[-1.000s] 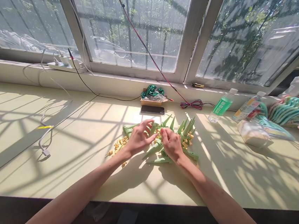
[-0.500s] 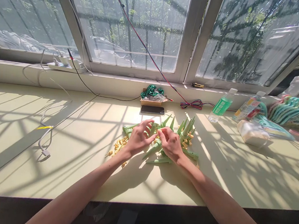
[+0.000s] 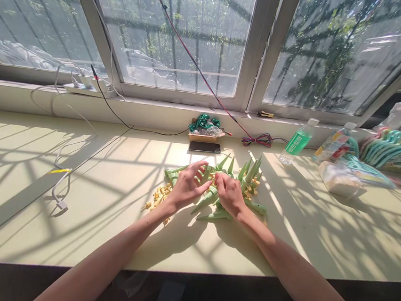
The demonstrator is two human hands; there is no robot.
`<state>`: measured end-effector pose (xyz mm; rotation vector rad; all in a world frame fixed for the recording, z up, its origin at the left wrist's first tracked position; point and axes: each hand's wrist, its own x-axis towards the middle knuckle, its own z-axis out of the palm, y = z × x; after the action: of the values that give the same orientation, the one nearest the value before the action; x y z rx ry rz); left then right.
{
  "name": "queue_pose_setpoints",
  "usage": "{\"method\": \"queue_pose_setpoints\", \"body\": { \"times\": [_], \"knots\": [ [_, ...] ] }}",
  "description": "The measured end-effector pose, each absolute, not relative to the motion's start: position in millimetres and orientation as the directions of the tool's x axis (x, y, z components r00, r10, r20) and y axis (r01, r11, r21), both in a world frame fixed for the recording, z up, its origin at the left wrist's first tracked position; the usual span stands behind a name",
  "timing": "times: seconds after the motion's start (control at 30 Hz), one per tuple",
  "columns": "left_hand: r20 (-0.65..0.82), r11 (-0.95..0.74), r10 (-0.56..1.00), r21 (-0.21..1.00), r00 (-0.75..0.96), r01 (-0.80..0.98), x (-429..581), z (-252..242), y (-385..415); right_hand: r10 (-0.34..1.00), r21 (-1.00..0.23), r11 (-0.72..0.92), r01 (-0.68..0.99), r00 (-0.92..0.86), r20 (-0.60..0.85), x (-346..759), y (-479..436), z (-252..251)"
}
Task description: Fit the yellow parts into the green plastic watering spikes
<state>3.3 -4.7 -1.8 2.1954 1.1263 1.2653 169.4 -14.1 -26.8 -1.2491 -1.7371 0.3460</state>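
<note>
My left hand (image 3: 189, 185) curves around a green tapered plastic piece (image 3: 207, 171), which shows between its fingers and thumb. Close beside it, my right hand (image 3: 230, 191) is pinched, with a small yellow plastic piece (image 3: 215, 179) at its fingertips, partly hidden. Green cone-shaped pieces (image 3: 251, 170) lie and point up in a pile behind and under the hands. More green cones (image 3: 205, 199) rest below my fingers. Left of my left hand is a loose heap of small yellow pieces (image 3: 161, 194). Other yellow bits (image 3: 253, 186) sit among the cones at right.
A dark phone (image 3: 204, 147) lies before a small box (image 3: 206, 137) holding green material. Two bottles, one with a green label (image 3: 297, 143), stand at back right near a wrapped pack (image 3: 341, 178) and turquoise hangers (image 3: 392, 147). A white cable (image 3: 61, 204) lies at left.
My right hand has shifted slightly to the right, its fingertips drawing a little away from my left hand. The left hand and the pile look the same.
</note>
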Motion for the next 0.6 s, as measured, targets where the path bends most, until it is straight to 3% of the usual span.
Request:
{"method": "queue_pose_setpoints", "body": {
  "times": [0.6],
  "knots": [
    [0.551, -0.607, 0.79, 0.645, 0.268, 0.465, 2.6, -2.8, -3.8, 0.844, -0.728, 0.484, 0.486, -0.039, 0.536, 168.4, -18.0, -24.4]
  ]
}}
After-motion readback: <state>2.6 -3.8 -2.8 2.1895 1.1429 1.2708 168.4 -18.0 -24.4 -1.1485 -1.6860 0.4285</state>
